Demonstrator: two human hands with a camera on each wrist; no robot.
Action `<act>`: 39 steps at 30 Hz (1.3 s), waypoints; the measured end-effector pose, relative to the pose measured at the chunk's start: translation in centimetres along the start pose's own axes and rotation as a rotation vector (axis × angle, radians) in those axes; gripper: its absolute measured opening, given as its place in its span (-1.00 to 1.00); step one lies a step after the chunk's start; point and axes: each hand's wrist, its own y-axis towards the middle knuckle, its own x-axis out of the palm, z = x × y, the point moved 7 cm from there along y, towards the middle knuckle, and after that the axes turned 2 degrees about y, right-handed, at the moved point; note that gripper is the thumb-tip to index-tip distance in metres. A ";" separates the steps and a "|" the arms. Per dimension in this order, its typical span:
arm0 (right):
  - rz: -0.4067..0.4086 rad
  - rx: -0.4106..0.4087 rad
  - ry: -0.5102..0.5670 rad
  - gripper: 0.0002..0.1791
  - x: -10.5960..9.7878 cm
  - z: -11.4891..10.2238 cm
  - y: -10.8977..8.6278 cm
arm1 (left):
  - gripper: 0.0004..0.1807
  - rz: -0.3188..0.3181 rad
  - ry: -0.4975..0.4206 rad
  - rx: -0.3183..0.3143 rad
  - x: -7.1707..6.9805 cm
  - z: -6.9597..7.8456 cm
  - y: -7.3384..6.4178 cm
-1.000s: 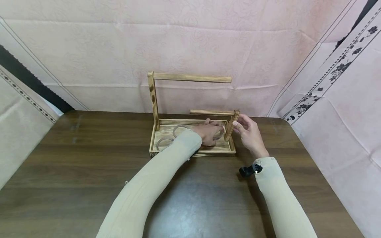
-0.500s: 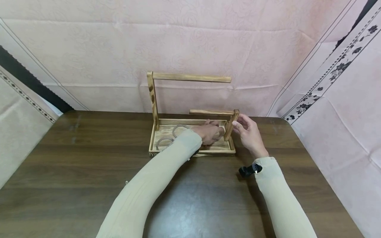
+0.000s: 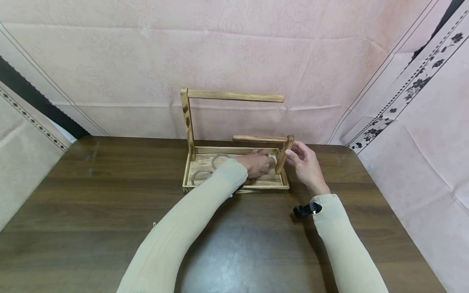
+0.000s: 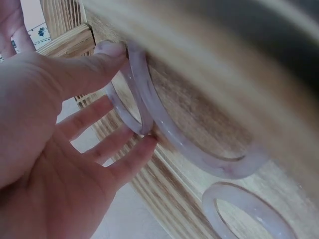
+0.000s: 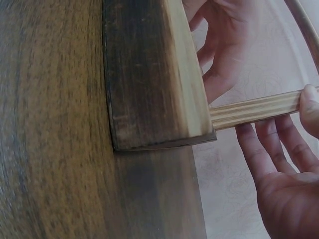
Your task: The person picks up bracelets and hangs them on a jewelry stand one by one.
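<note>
A shallow wooden tray [image 3: 265, 187] carries a tall left post with a long bar [image 3: 234, 96] and a short right post [image 3: 283, 156] with a lower bar [image 3: 260, 138]. My left hand [image 3: 258, 163] reaches inside the tray at its right side. In the left wrist view, its thumb and fingers pinch a pale lavender bangle [image 4: 121, 114]; a second bangle [image 4: 162, 127] lies against it, and a third bangle [image 4: 249, 203] is lower down. My right hand [image 3: 305, 165] holds the short post from outside, thumb on one face and fingers on the other.
Two bangles show at the tray's left side, one at the front [image 3: 201, 171] and one behind [image 3: 220, 155]. Beneath is a dark brown wooden table [image 3: 110, 211]. Pale patterned cloth [image 3: 146, 61] hangs behind and on both sides. A black wrist camera [image 3: 307, 209] sits at the right wrist.
My left fingers have drawn in round the bangle, from more spread a second ago. The right hand and the wooden stand stay in place.
</note>
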 end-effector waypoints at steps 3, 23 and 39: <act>-0.002 0.001 0.002 -0.57 0.1 0.1 0.0 | -0.65 -0.008 -0.011 -0.015 0.1 -0.1 0.0; -0.003 -0.001 0.016 -0.57 0.2 0.3 0.1 | -0.39 0.057 0.028 0.030 0.3 -0.7 0.7; 0.000 0.012 -0.008 -0.56 0.1 0.1 0.0 | -0.31 0.209 0.060 0.094 -0.5 -0.7 -0.5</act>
